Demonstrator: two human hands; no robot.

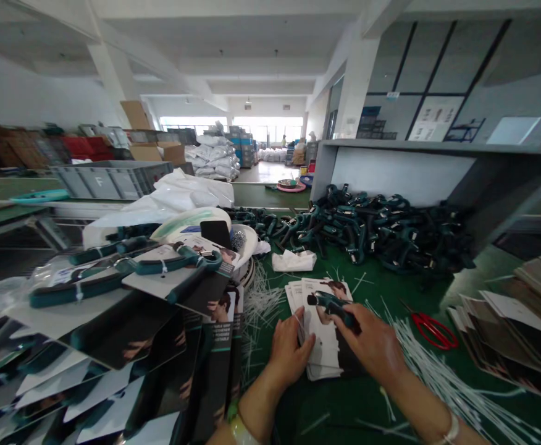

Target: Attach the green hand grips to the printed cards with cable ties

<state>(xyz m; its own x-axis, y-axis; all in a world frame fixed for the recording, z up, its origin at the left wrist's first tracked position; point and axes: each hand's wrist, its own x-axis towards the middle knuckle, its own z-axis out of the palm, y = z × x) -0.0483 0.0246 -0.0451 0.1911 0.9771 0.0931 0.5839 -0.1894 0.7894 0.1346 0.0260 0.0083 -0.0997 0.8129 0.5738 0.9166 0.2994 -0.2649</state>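
Observation:
Near the centre of the green table lies a small stack of printed cards (322,355). My right hand (373,340) is closed on a dark green hand grip (330,303), which it holds over the top card. At the stack's left edge is my left hand (290,349), its thumb on the cards and its fingers bent round a thin white tie at the edge. White plastic ties (437,371) lie to the right of the cards, and more (264,303) lie to their left.
Carded grips (159,334) are piled high at the left. A heap of loose green grips (372,228) lies behind the cards. Red-handled scissors (435,330) and stacked cards (520,334) are at the right. A white packet (293,261) sits behind the cards.

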